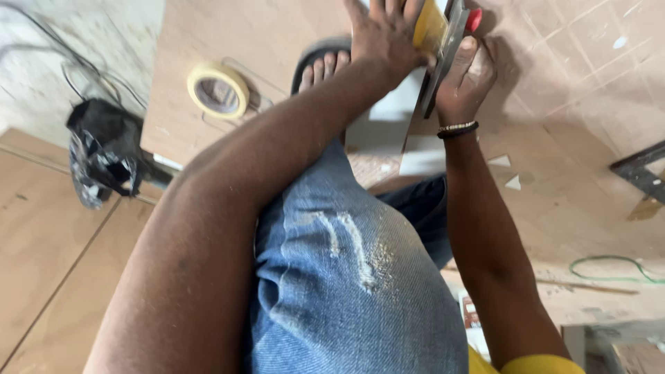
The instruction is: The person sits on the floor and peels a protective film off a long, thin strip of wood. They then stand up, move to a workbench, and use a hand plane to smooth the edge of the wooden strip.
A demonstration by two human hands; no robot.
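The left hand (381,38) grips a yellow-handled tool (433,28); the right hand (465,76) presses its metal blade (438,69) onto the white sheet (409,131) on the plywood board (568,138). If the blade slips, it may cut the toes (324,69) just beside.

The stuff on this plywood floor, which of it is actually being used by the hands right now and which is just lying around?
In use:
left hand on the yellow tool
right hand beside the metal blade
white sheet under them
foot in sandal on the board

Lying about:
tape roll
black bag
green cable
white offcuts
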